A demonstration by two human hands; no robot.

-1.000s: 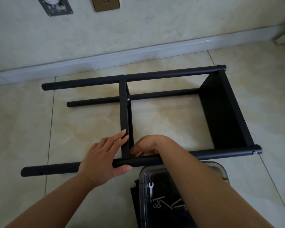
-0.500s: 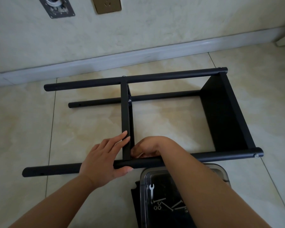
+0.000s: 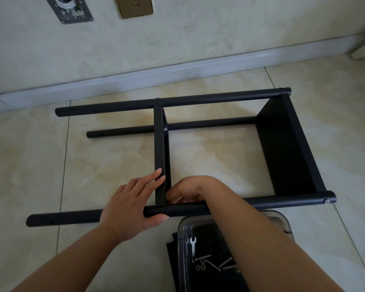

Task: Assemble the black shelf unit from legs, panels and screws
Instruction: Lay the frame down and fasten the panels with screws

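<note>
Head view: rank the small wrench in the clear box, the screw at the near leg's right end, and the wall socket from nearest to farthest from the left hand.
From the left hand:
1. Small wrench, in the clear box, just below and right.
2. Screw, at the near leg's right end, far right.
3. Wall socket, high on the wall.

A home room: tiled floor (image 3: 114, 165), skirting board (image 3: 177, 74), wall socket (image 3: 135, 6).
</note>
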